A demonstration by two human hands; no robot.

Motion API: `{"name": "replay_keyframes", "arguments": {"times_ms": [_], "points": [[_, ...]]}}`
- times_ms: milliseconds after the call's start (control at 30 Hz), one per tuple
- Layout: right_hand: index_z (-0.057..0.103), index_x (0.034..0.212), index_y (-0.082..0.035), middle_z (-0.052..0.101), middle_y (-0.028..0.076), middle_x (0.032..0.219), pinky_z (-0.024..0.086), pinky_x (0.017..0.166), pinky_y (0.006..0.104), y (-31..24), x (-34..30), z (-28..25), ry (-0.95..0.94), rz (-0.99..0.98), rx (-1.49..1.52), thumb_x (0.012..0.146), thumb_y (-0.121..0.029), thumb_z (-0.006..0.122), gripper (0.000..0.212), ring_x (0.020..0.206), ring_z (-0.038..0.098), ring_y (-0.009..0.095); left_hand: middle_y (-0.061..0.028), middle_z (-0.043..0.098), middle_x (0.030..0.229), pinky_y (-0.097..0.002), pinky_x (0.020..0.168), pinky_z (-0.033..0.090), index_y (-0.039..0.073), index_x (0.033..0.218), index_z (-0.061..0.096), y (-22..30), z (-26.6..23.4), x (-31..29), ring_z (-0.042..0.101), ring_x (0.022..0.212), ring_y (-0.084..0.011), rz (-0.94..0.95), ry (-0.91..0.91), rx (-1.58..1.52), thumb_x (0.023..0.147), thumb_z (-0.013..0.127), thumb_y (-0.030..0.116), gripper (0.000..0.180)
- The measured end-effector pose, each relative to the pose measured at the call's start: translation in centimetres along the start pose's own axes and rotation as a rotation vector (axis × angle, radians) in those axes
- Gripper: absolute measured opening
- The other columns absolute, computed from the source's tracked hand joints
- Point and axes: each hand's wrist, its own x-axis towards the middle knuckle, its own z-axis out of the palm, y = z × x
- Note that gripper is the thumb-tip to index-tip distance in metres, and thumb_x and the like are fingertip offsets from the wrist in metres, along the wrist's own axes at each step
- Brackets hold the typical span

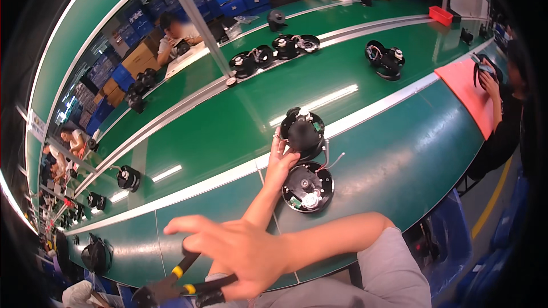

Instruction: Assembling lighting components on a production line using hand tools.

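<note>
My left hand (281,158) grips the edge of a black round housing (302,133) with a dark dome in it, at the border between bench and belt. Just nearer to me lies an open black round housing (307,187) with a green circuit board and a white round part inside. Thin wires (327,157) run between the two. Crossing over my left forearm, my right hand (240,254) is closed around spread-handled pliers (181,278) with black and yellow handles. The pliers' dark head points to the lower left, and its jaws are too blurred to make out.
Similar black assemblies stand on the green belt, including one (386,60) at the far right and a row (274,51) along the metal rail. A co-worker's hands (488,80) work over an orange mat (465,94) on the right. A dark bag-like bundle (97,254) lies left.
</note>
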Motion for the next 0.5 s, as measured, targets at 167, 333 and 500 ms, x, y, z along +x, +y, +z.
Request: {"name": "replay_keyframes", "arguments": {"times_ms": [167, 333, 500], "points": [[0.041, 0.112, 0.002, 0.039, 0.025, 0.135, 0.051, 0.072, 0.0428, -0.5, 0.0, 1.3, 0.052, -0.175, -0.087, 0.060, -0.019, 0.075, 0.066, 0.102, 0.057, 0.039, -0.0189, 0.036, 0.151, -0.0300, 0.091, 0.049, 0.016, 0.156, 0.016, -2.0, 5.1, 1.2, 0.054, 0.120, -0.0209, -0.039, 0.161, 0.038, 0.091, 0.058, 0.000, 0.079], [0.053, 0.118, -0.002, 0.052, 0.021, 0.131, 0.054, 0.076, 0.0410, -1.4, 0.0, 0.7, 0.004, -0.153, -0.211, 0.060, -0.039, 0.077, 0.073, 0.105, 0.061, 0.032, -0.0106, 0.036, 0.153, -0.0396, 0.099, 0.043, 0.011, 0.150, 0.029, -4.3, 9.7, 2.7, 0.046, 0.130, -0.0222, -0.087, 0.033, 0.053, 0.096, 0.062, 0.026, 0.065], [0.054, 0.115, -0.001, 0.053, 0.021, 0.128, 0.052, 0.071, 0.0406, -1.9, 0.4, -0.4, -0.141, -0.166, -0.284, 0.065, -0.038, 0.074, 0.065, 0.095, 0.061, 0.032, -0.0168, 0.034, 0.151, -0.0491, 0.105, 0.042, 0.003, 0.144, 0.037, -5.3, 9.4, 3.8, 0.039, 0.137, -0.0347, -0.275, -0.235, -0.207, 0.100, 0.046, 0.051, 0.065]]}}
